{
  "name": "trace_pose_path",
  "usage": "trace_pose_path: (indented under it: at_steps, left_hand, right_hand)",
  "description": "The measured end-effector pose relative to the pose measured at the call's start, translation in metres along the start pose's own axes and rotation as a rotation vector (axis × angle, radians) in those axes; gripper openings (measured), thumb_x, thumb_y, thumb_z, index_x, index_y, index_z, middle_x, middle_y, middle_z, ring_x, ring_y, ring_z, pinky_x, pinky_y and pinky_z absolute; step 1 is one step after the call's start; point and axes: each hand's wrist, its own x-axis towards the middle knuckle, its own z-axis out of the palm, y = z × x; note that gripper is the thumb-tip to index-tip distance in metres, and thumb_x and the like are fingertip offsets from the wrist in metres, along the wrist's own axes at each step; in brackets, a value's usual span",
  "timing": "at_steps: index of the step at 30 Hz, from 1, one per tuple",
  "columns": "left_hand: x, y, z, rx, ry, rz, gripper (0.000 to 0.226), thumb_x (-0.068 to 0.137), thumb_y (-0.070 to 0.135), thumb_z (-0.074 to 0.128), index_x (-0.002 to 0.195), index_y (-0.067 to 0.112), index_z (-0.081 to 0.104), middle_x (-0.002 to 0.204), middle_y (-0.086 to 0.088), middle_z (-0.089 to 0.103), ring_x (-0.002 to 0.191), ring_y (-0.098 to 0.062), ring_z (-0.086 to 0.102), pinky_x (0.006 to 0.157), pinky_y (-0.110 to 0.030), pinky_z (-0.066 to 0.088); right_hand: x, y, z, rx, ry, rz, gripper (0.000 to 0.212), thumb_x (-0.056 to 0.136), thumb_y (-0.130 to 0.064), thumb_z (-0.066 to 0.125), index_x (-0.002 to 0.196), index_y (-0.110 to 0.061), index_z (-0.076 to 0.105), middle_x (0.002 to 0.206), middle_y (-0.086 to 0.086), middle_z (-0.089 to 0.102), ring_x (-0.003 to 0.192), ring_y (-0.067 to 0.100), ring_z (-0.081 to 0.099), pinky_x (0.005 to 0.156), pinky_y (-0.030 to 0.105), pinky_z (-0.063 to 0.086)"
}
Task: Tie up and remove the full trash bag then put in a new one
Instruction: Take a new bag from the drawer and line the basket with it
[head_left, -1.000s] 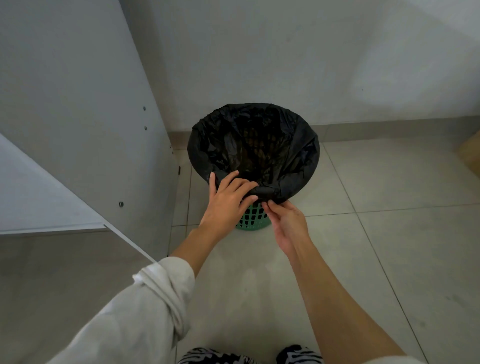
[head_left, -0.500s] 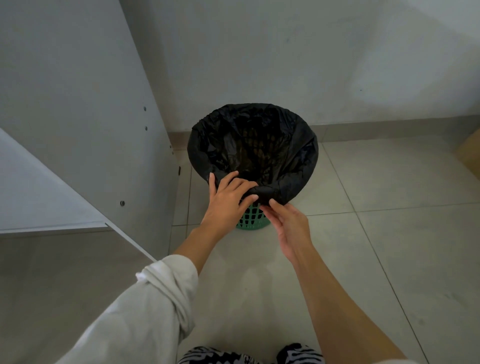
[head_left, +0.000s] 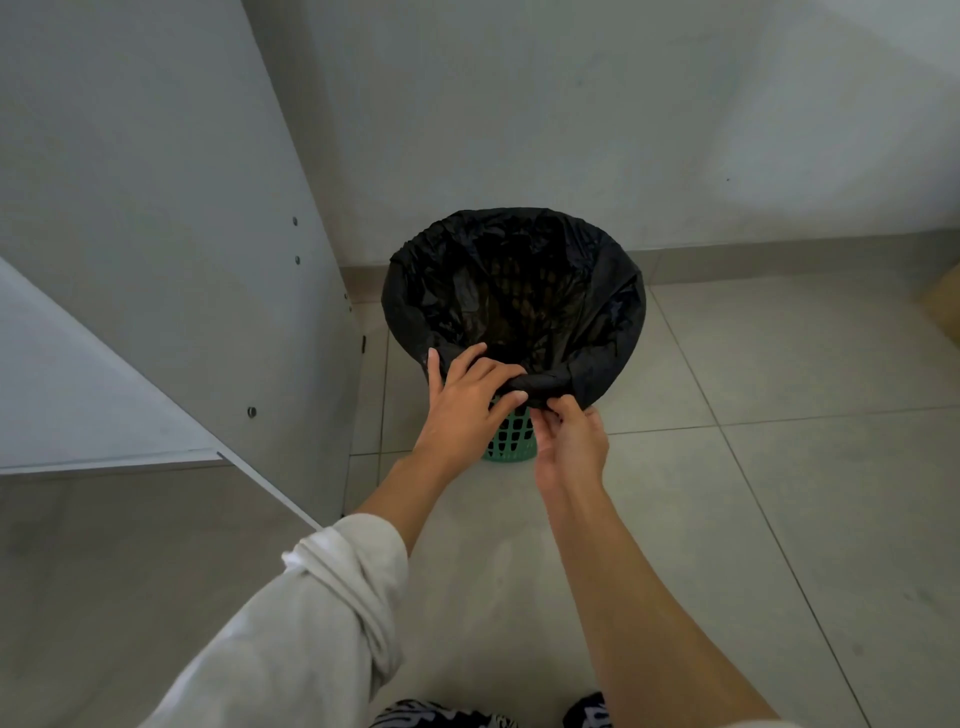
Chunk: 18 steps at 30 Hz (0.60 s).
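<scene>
While the bag (head_left: 613, 332) lines the bin (head_left: 511, 439), mouth spread over the rim, both hands sit at its 6 o'clock edge. Left hand (head_left: 467, 405): fingers curled over the rolled bag edge, holding it. Right hand (head_left: 571, 441): fingertips pinching the bag hem under the roll. Bin stands on the floor (head_left: 753, 519); cabinet (head_left: 156, 234) at 9 o'clock.
</scene>
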Motion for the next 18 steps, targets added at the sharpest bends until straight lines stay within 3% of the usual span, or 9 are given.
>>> trace_pose_path:
  at_steps: [4,9,12,16,18]
  left_hand:
    - [0.001,0.002,0.0,-0.017,-0.005,-0.007,0.033,0.096,0.039,0.043,0.126,0.029,0.053,0.128,0.012,0.053,0.141,-0.009,0.014,0.108,-0.037,-0.026]
    - [0.001,0.003,0.0,-0.022,-0.012,-0.016,0.033,0.096,0.039,0.043,0.126,0.029,0.054,0.128,0.012,0.053,0.142,-0.009,0.014,0.107,-0.038,-0.027]
    - [0.001,0.004,0.001,-0.025,-0.015,-0.019,0.033,0.096,0.039,0.043,0.126,0.029,0.054,0.128,0.012,0.053,0.142,-0.009,0.013,0.107,-0.037,-0.028]
    - [0.002,0.005,0.001,-0.012,-0.018,-0.027,0.034,0.096,0.039,0.043,0.127,0.029,0.053,0.129,0.012,0.053,0.142,-0.009,0.013,0.107,-0.039,-0.027]
    - [0.002,0.006,0.002,-0.014,-0.012,-0.03,0.034,0.096,0.039,0.043,0.127,0.029,0.053,0.129,0.011,0.053,0.142,-0.01,0.013,0.106,-0.038,-0.028]
  right_hand:
    - [0.004,0.005,0.003,0.112,-0.018,0.185,0.015,0.09,0.007,0.043,0.094,-0.001,0.055,0.085,0.011,0.06,0.071,0.016,0.053,0.061,0.024,0.042]
    - [0.007,0.006,0.009,0.092,-0.069,0.303,0.016,0.096,-0.003,0.04,0.095,-0.003,0.057,0.084,0.008,0.058,0.067,0.012,0.047,0.057,0.02,0.035]
    - [0.006,0.002,0.011,0.019,-0.055,0.341,0.018,0.097,-0.005,0.041,0.088,-0.006,0.057,0.08,0.006,0.057,0.063,0.009,0.044,0.054,0.019,0.031]
    - [0.012,-0.003,0.014,-0.17,0.041,0.353,0.019,0.094,-0.003,0.049,0.077,-0.01,0.055,0.067,0.002,0.05,0.047,0.004,0.04,0.034,0.012,0.028]
    - [0.013,-0.006,0.014,-0.257,0.097,0.312,0.021,0.091,0.001,0.052,0.073,-0.01,0.056,0.065,0.003,0.051,0.042,0.006,0.043,0.032,0.013,0.028]
